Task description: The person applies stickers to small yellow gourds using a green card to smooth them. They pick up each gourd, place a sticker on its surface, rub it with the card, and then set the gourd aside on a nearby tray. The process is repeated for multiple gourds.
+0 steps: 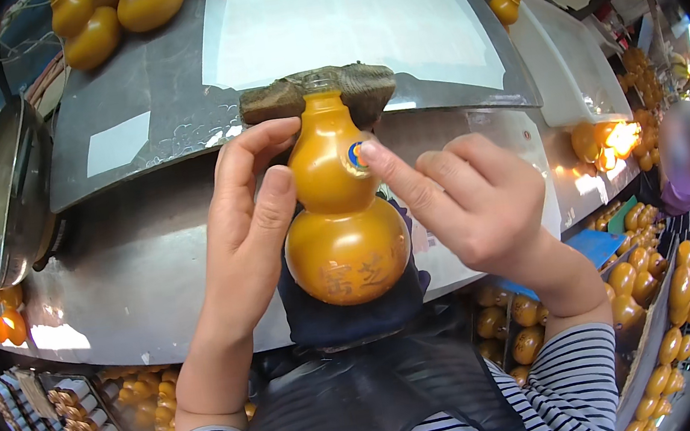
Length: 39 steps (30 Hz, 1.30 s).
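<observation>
A glossy amber gourd-shaped bottle [346, 241] lies before me with its neck pointing away. The neck rests in a notch between dark wooden blocks [272, 102], and a dark cloth [324, 323] lies under the lower bulb, which bears faint characters. My left hand [246, 219] curves along its left side, fingertips at the neck, thumb apart from the bulb. With its index fingertip, my right hand [481, 199] presses on a round blue and orange sticker [357, 156] on the upper bulb. The right hand's other fingers are curled in; its thumb is hidden.
Beyond the bottle is a grey board [166, 91] with a large white sheet [321, 20]. Several gourd bottles [151, 2] stand at the far left. A metal pan [7, 197] leans at left, a white plastic box [564, 68] sits at right. Crates of gourds [630, 292] flank me.
</observation>
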Motion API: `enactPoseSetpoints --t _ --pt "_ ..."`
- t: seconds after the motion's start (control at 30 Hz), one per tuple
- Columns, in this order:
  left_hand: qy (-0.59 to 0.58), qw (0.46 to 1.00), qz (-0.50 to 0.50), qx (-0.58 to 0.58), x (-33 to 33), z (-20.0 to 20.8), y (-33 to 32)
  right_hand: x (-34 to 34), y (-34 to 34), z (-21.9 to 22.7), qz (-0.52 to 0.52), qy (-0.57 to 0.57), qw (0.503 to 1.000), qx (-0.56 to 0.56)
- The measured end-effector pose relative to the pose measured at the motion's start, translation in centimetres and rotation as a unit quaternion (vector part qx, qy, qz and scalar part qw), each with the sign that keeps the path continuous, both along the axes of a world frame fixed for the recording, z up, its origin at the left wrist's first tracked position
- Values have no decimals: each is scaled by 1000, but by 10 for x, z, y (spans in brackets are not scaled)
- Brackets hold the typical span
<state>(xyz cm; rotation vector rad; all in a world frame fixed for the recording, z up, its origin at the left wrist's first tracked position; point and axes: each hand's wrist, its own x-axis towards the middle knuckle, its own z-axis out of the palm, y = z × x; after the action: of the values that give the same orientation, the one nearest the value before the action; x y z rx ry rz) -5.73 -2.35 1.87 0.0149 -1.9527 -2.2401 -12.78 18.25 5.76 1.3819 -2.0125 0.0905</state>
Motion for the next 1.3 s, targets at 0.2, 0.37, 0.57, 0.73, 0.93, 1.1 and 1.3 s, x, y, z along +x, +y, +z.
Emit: enactPoseSetpoints --t 0.2,0.37,0.57,0.73,0.93,1.1,1.3 --pt "8 999 30 -23 -11 0 11 -1 -9 -7 17 -42 999 -11" --pt "-56 998 13 29 -12 6 6 -10 -14 10 -4 -458 869 -185" --pt "-9 999 18 -35 -12 6 11 -26 -26 -5 2 -773 603 -197" --pt "-61 996 -14 57 -11 5 1 -28 -27 -5 -3 -797 567 -208" --pt "-36 999 7 24 -12 4 9 -33 -28 -1 4 -782 599 -172" --pt "-60 997 7 49 -12 3 5 -32 -31 -1 1 -800 568 -193" --pt "-24 999 22 -15 -14 4 7 -33 -31 -2 3 -803 566 -185"
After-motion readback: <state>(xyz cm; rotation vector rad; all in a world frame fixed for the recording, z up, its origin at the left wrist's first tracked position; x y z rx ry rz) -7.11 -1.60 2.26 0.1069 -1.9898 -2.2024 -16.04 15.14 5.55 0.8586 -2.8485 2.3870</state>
